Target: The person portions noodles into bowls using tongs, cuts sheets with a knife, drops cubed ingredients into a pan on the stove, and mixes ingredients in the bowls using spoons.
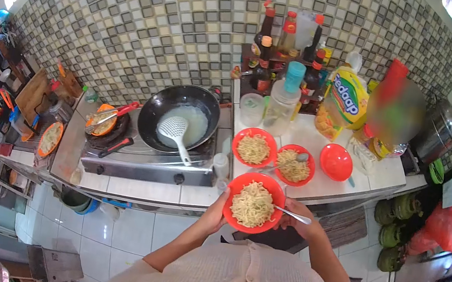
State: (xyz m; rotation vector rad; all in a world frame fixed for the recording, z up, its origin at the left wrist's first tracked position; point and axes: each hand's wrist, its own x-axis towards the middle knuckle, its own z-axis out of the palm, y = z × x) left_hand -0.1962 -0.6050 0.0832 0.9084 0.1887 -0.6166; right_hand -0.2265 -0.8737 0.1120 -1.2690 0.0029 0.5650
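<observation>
Checkered mosaic tiles (201,5) covered the wall behind a white-tiled counter (193,196), on which a steel gas stove (140,172) sat to the left. Just in front of the counter's edge, a red bowl (279,193) heaped with noodles (253,204) was held up between both hands. The left hand (216,214) gripped the bowl's left side with its fingers closed, and the right hand (299,225) had its fingers closed on the right side (how far either reached underneath, I couldn't tell). A metal utensil handle (294,215) stuck out of the noodles over the right hand; its other end was hidden in the food.

Beyond the held bowl, two noodle bowls (238,140) stood side by side on the counter, the right one with a spoon (301,157) resting in it, and another red dish (336,162) sat just beside them. On the stove, a black wok (149,120) contained cloudy liquid and a white slotted ladle (173,128). Behind the bowls stood a yellow-and-green packet (345,98) and several sauce bottles (267,23).
</observation>
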